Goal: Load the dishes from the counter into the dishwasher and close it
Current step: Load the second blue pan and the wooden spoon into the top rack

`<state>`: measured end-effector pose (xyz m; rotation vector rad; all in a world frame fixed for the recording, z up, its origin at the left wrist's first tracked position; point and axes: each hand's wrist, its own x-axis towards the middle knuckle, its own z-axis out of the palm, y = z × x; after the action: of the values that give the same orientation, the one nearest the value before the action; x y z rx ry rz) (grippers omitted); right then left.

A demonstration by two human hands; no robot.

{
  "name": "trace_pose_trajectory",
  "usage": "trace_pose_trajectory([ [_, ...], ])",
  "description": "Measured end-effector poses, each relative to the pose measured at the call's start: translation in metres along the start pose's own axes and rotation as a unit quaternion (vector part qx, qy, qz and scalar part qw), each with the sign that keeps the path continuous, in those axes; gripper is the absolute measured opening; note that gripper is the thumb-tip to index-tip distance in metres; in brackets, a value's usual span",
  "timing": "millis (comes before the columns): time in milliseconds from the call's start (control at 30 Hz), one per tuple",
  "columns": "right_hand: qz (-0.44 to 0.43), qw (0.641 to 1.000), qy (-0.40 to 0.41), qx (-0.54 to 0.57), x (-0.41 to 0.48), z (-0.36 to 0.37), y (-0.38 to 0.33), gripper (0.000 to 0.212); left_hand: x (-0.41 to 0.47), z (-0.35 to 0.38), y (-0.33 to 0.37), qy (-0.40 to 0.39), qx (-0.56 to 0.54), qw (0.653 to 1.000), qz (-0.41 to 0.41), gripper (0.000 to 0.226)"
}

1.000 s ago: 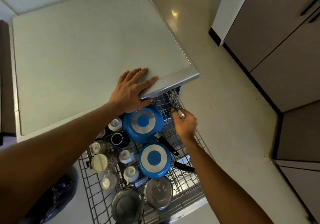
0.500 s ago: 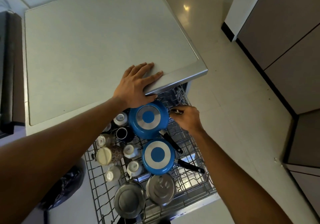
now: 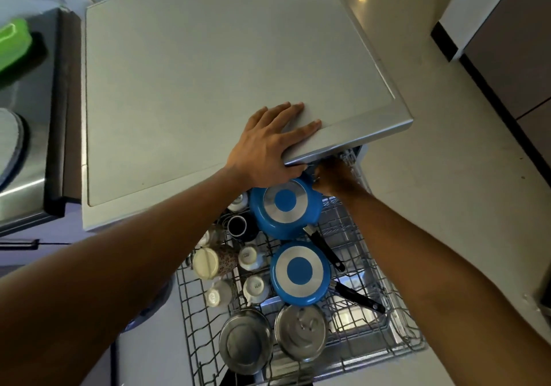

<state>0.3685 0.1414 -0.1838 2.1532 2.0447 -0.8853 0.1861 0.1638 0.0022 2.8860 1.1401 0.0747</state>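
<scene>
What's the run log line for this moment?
step: loading | left hand: flat on dishwasher top | right hand: under top edge, fingers hidden | rack: out, loaded

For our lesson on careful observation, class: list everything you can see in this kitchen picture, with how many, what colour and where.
top panel: one, grey, above the rack
wire rack: one, grey, pulled out
pans: two, blue with silver bases, upside down in the rack
steel bowls: two, silver, near end of the rack
cups: at least four, white, left of the pans
mug: one, dark, beside the rear pan
jar: one, patterned with cream lid, rack's left side
green thing: one, blurred, far left
floor: cream, right
cabinets: brown, far right
left hand: flat on the panel's front edge
right hand: under that edge, fingers hidden
</scene>
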Motion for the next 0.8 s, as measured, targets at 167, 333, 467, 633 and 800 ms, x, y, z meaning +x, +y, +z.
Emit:
trace_pose_trajectory([
  [167,0.013,0.999,0.041,-0.017,0.019,0.019,0.002,0.058,-0.001,0.003,-0.002,0.000,-0.008,1.000,0.003,0.082],
  [333,0.051,0.997,0.061,0.005,0.035,0.025,0.002,0.083,0.000,0.003,-0.002,-0.003,-0.008,1.000,0.000,0.081],
  [467,0.015,0.994,0.086,-0.063,0.020,0.019,0.004,0.070,0.000,0.004,-0.001,0.003,-0.013,1.000,0.005,0.081],
  [633,0.007,0.985,0.143,0.097,-0.014,0.026,0.017,0.035,0.000,0.003,0.000,0.001,-0.006,1.000,0.001,0.081],
  [800,0.096,0.936,0.179,0.288,-0.084,0.021,0.008,0.012,-0.002,0.002,0.002,0.003,0.006,1.000,0.001,0.085],
])
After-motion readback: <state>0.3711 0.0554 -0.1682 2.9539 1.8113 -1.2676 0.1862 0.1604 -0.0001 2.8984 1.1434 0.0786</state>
